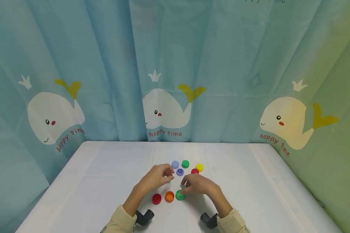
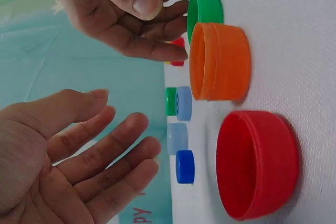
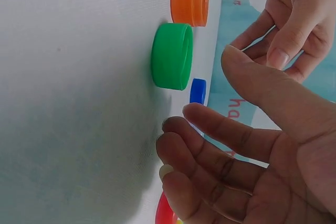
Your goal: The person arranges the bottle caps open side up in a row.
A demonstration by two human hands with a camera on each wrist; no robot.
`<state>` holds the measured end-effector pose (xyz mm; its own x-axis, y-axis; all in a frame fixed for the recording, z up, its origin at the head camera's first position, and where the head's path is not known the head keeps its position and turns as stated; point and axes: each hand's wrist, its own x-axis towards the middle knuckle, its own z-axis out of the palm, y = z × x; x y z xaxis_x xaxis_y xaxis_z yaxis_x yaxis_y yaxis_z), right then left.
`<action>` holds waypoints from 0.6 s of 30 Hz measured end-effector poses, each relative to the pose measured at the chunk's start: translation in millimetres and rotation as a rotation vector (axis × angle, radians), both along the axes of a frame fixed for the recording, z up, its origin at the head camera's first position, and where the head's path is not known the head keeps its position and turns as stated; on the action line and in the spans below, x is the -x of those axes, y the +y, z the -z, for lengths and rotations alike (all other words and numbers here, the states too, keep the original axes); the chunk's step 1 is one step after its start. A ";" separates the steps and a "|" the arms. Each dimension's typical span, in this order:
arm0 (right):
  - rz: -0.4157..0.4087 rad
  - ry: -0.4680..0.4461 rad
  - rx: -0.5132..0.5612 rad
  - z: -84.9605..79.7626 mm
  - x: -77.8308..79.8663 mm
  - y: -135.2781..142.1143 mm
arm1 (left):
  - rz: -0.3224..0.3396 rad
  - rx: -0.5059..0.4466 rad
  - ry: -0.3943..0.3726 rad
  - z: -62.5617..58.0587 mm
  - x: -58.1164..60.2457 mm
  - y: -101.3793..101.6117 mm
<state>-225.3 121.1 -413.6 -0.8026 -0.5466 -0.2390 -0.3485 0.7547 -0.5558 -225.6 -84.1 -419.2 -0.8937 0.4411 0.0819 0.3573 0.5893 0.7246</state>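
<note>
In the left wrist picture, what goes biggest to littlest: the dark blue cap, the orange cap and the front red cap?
Front red cap
Orange cap
Dark blue cap
That's only how they look; nearer ones may seem bigger.

Tight gap betw. L hand & R hand, nr. green cap blocking nr. side.

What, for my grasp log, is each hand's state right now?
Left hand: open, fingers relaxed, holding nothing.
Right hand: open, fingers loosely curved, holding nothing.
</note>
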 end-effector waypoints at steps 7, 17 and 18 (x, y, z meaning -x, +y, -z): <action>0.011 0.038 0.009 -1.4 0.9 -0.3 | -0.046 -0.010 0.026 -0.7 1.4 -3.9; 0.025 0.105 0.087 -1.3 3.0 1.7 | -0.139 -0.046 0.060 -2.1 1.2 -6.7; 0.031 0.106 0.096 -0.8 3.0 1.9 | -0.146 -0.055 0.062 -1.5 1.0 -6.8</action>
